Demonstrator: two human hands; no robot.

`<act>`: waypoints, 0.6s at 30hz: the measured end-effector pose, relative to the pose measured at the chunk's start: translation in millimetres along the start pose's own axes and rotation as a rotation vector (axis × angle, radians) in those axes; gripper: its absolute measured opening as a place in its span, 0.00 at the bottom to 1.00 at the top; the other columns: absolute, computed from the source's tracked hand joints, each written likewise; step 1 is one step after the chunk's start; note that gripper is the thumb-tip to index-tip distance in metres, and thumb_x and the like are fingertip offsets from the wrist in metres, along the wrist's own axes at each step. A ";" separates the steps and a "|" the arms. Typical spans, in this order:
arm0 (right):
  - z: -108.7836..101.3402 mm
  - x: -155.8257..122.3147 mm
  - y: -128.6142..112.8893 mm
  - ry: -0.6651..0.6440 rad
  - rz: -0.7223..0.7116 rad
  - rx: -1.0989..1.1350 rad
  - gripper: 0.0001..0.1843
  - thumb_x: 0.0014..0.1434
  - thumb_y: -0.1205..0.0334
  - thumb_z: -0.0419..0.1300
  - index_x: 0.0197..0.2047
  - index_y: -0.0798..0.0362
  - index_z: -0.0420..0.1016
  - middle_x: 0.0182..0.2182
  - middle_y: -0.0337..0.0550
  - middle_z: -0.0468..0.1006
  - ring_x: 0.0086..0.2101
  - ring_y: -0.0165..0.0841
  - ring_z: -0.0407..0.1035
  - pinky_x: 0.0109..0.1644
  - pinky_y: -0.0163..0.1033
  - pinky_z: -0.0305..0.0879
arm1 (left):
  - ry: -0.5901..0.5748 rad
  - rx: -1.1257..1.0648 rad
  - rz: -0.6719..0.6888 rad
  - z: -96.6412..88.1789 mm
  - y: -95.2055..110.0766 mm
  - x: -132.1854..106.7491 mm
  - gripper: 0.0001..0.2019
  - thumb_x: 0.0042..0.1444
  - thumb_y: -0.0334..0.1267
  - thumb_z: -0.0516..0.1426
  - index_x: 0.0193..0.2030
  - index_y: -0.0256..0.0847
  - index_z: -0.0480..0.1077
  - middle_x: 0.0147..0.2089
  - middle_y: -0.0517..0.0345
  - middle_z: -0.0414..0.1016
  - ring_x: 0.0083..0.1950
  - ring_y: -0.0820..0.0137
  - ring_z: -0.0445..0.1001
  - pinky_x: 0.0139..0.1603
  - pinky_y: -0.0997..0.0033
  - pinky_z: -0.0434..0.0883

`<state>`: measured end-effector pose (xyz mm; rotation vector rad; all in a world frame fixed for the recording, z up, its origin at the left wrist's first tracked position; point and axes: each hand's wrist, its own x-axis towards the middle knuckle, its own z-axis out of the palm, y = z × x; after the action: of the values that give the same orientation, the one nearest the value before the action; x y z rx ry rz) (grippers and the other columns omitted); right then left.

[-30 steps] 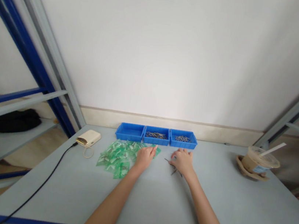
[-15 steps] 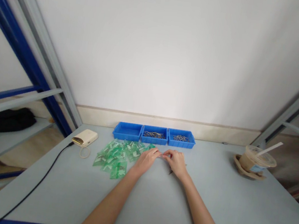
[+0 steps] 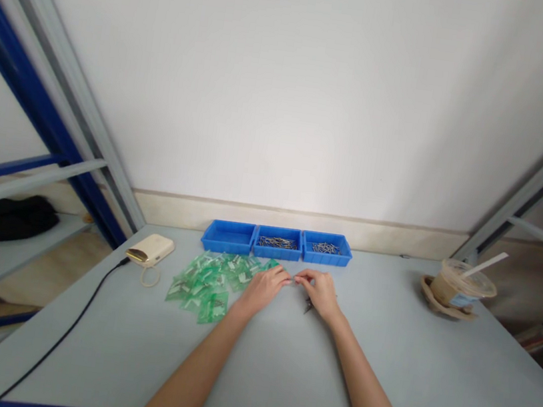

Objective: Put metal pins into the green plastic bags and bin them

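My left hand (image 3: 265, 288) is closed in a pinch at the right end of a pile of small green plastic bags (image 3: 210, 282). Close beside it, fingertip facing fingertip, my right hand (image 3: 318, 292) is pinched as well. Whatever lies between the fingertips is too small to make out. Under my right hand some small dark metal pieces (image 3: 308, 305) show on the table, partly hidden by the palm. Behind the hands stand a blue bin of screws (image 3: 276, 254) and a second blue bin with small metal parts (image 3: 325, 259).
A third blue bin (image 3: 227, 248) stands left in the row. A cream-coloured device (image 3: 150, 249) with a black cable (image 3: 84, 312) lies at the left. At the right, a plastic cup (image 3: 462, 284) with a straw sits in a cardboard holder (image 3: 443, 307). The wall closes off the back.
The fingertips of my two hands have come slightly apart. The whole view has shifted a little; the bags and bins keep their places.
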<state>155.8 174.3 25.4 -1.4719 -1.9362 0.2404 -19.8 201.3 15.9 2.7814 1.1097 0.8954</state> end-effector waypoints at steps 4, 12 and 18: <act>0.9 -0.5 2.1 -0.009 -0.043 0.023 0.11 0.56 0.56 0.56 0.41 0.49 0.73 0.34 0.38 0.78 0.33 0.31 0.70 0.42 0.36 0.58 | 0.007 0.021 -0.011 2.2 -1.6 0.0 0.15 0.63 0.38 0.43 0.39 0.39 0.69 0.37 0.57 0.69 0.37 0.73 0.71 0.38 0.76 0.65; -0.2 -4.3 -5.0 0.009 -0.068 -0.172 0.11 0.60 0.58 0.51 0.36 0.49 0.75 0.34 0.38 0.78 0.35 0.31 0.70 0.43 0.37 0.52 | 0.023 -0.039 -0.032 5.4 -3.1 -0.2 0.12 0.62 0.40 0.45 0.40 0.38 0.68 0.38 0.57 0.71 0.38 0.72 0.71 0.38 0.75 0.66; -3.9 -5.4 -7.6 0.015 -0.114 -0.156 0.13 0.61 0.56 0.51 0.45 0.47 0.71 0.39 0.39 0.77 0.36 0.30 0.69 0.42 0.37 0.53 | 0.023 -0.062 -0.031 2.5 -1.7 -0.7 0.14 0.63 0.38 0.44 0.39 0.39 0.69 0.37 0.56 0.72 0.38 0.72 0.71 0.38 0.75 0.65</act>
<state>152.9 165.8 30.1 -1.4502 -2.0577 0.0275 -19.9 202.6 13.1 2.7044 1.1048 0.9440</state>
